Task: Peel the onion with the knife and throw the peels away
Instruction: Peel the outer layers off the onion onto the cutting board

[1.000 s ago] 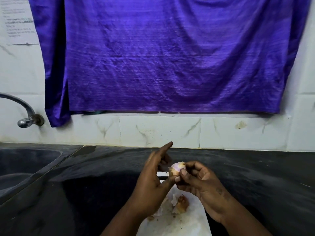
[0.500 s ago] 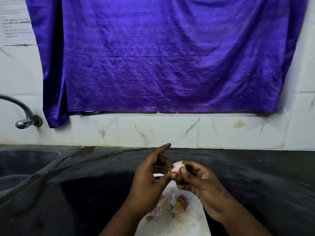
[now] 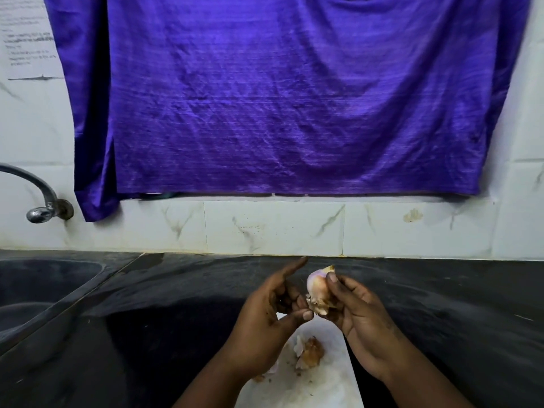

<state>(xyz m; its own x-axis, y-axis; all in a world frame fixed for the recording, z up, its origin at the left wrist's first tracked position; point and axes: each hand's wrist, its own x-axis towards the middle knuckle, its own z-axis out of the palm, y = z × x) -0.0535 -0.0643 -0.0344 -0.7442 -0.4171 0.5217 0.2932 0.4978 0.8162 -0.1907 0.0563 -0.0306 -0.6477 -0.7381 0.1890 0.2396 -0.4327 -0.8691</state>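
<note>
Head view: single camera, looking down on both hands above a dark counter [image 3: 441,334].
Onion [image 3: 316,285]: small, pale with a purple flush, held in the air between the two hands, above the far end of the white board [image 3: 321,387].
Right hand [image 3: 357,319]: closed round the onion from the right, thumb on its upper part, fingers under and behind it.
Left hand [image 3: 269,315]: narrow pinch of thumb and a fingertip at the ragged skin on the onion's lower end; index finger stretched out clear of it.
Knife: not visible; cannot tell where it lies.
Loose peels [image 3: 309,350]: papery brown and white scraps on the board, below and between the wrists.
Handling, judged: light and firm bulb; bared flesh is likely smooth and slippery, so the grip belongs round its middle.
Skin, judged: thin, dry, brittle; tears readily, so take hold at the frayed lower edge and pull along the bulb.
Disposal: peels not yet thrown away; no bin in view.
</note>
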